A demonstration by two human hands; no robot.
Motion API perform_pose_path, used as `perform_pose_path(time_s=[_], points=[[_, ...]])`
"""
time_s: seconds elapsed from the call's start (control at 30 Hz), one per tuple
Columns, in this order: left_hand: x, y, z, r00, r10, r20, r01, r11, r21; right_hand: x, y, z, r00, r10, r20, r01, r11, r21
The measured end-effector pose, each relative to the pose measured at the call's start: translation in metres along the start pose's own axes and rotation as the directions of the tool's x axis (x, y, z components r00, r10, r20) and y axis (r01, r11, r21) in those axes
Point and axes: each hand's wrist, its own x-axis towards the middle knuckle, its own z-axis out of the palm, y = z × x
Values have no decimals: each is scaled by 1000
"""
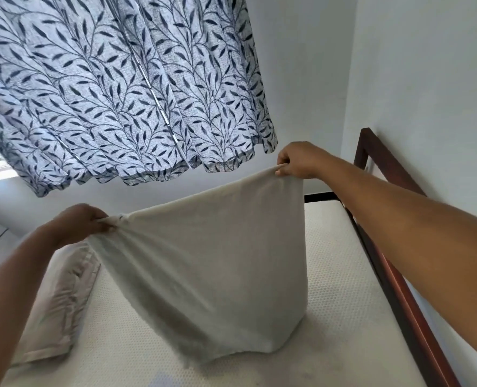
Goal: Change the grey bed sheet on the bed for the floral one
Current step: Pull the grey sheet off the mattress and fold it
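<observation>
**Grey sheet's off the mattress, mid-fold, floral one nowhere in shot**

Biggest thing up top is the leaf-print curtain [125, 88] hanging over the window, so don't mistake it for the floral sheet. I can't see that one anywhere in this view. Below it the mattress [324, 263] is bare, white and dimpled, sitting in a dark wood frame [382, 247] that runs along the right wall. A pillow [64, 305] lies along the left edge of the mattress.

The sheet [212, 275] is pale grey, lifted up in front of the person and looks doubled over, with its bottom edge resting on the mattress. The right hand [296, 160] is higher, fingers closed tight, pinching the top corner. The left hand [78, 222] is lower and fisted around a bunched handful of the other corner, so the top edge slopes down to the left.

What could go wrong, I reckon: the left grip is a scrunch, not a clean corner, so the layers could slip apart and the fold goes lopsided. The hem dragging on the mattress might catch and pull the thing crooked. And a swing to the left could knock the pillow off the edge.
</observation>
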Motion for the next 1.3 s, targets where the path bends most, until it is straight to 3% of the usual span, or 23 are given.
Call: perform_pose_path(time_s=[0.07, 0.17, 0.4, 0.6, 0.8, 0.97, 1.1, 1.2, 1.3], points=[[20, -1, 1, 991, 26, -131, -25, 1000, 4, 14, 1, 4, 997, 6, -83, -11, 997, -72], [50, 7, -2, 969, -53, -242, 30, 995, -100, 41, -4, 2, 976, 8, -217, -44, 986, -163], [131, 5, -44, 893, -176, -413, 80, 968, -239, 107, -22, -41, 888, 13, -460, -77, 990, -120], [154, -3, -71, 792, -133, -596, -58, 955, -291, 109, -38, -66, 770, -79, -633, -1, 992, -126], [105, -5, -10, 742, 9, -670, -209, 953, -219, 41, -7, -1, 744, -125, -656, 38, 989, -145], [23, -6, 135, 790, 179, -587, -285, 954, -93, -41, 60, 123, 850, -171, -498, 29, 960, -280], [-39, 9, 266, 905, 258, -338, -296, 953, -65, -108, 106, 230, 983, -141, -114, 102, 950, -296], [-73, 17, 362, 979, 185, -87, -193, 976, -100, -146, 130, 306, 985, -53, 162, 109, 929, -355], [-108, 32, 434, 983, 63, 172, -52, 996, -66, -175, 142, 364, 946, 12, 323, 113, 924, -365]])
